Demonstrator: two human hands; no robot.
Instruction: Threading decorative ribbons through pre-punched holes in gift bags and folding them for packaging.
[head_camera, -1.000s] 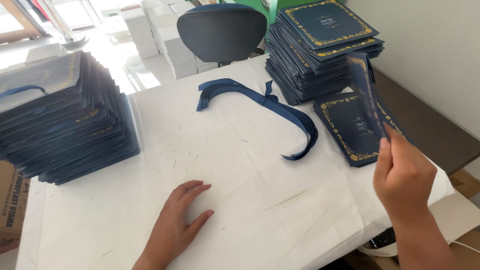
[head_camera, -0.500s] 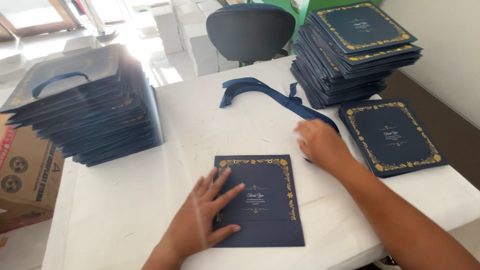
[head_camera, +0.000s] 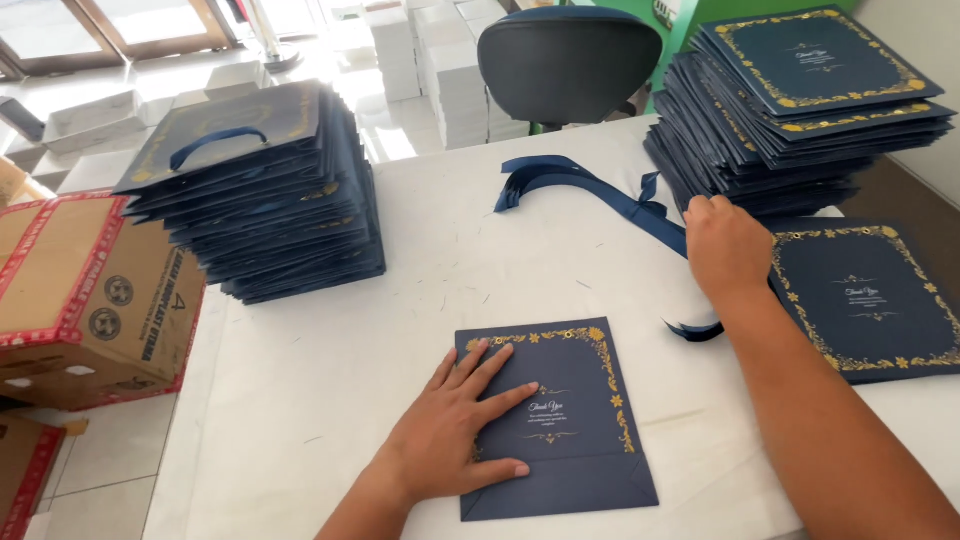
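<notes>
While the white table (head_camera: 330, 400) carries almost everything in view, its middle is kept free as a work area and the stocks are pushed to the edges. At the left edge stands a tall stack of finished dark blue bags (head_camera: 265, 190), and the top one shows a blue ribbon handle, so these seem to be the ones already fitted. At the far right corner lies a second stack of flat bags (head_camera: 800, 110) with gold borders and no handles visible, within easy reach of the right arm. Beside the table on the left sits a cardboard box (head_camera: 90, 290) with red edges, and behind the table there is a dark office chair (head_camera: 570, 60). One single flat bag (head_camera: 870, 300) lies apart at the right edge, just under the big stack. Between the stacks a bundle of blue ribbons (head_camera: 590, 190) is spread over the table, loose and long, probably so that one piece can be pulled out easily. In front of the person lies one flat blue bag (head_camera: 560, 420), face up. The left hand (head_camera: 450, 430) is open and flat, fingers spread, pressing this bag down, I think to stop it from sliding. The right hand (head_camera: 728, 245) rests on the ribbon bundle with fingers curled over it; whether it really pinches a ribbon I cannot tell.
</notes>
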